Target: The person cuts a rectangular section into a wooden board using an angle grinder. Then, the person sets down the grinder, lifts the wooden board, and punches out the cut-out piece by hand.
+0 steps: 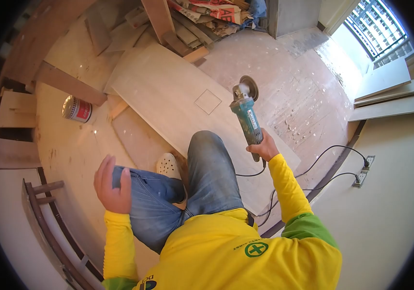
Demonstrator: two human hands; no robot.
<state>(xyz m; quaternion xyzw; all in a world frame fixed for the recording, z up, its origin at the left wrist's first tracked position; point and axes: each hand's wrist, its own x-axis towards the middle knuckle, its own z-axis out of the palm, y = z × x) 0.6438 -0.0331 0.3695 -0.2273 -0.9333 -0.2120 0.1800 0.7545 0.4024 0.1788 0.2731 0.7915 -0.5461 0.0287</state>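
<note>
My right hand (263, 146) grips the rear of a teal angle grinder (247, 118), whose disc (249, 87) points away from me. The grinder is held over the right part of a large pale board (163, 92) that lies slantwise before my knees. A small square (208, 102) is outlined on the board, left of the grinder. My left hand (113, 184) is raised by my left knee, fingers extended and thumb apart, holding nothing. The grinder's black cord (250, 175) runs from its rear end past my right side.
Two plugs sit in wall outlets (360, 180) at right, their cords crossing the floor. A paint can (77, 109) stands at left. Scrap wood (183, 34) and sacks are piled at the back. Debris (291, 123) is scattered at right; panels (390, 96) lean by the window.
</note>
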